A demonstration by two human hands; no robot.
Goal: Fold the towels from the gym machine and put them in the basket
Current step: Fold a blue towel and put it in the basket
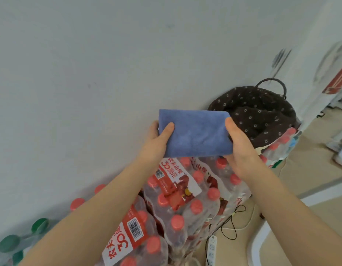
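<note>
soft even light, blurred warped edges

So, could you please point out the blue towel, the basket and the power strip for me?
blue towel [195, 134]: head view, middle of the folded face.
basket [241, 96]: head view, left rim of the flowered lining.
power strip [212, 248]: head view, white body.

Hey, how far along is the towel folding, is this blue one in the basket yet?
Not yet. Done: the blue towel looks folded into a neat rectangle. In hand: the left hand and right hand hold it by its sides, beside the basket. Left: lowering it in. Only the basket's dark floral liner shows inside; other towels aren't visible.
</note>
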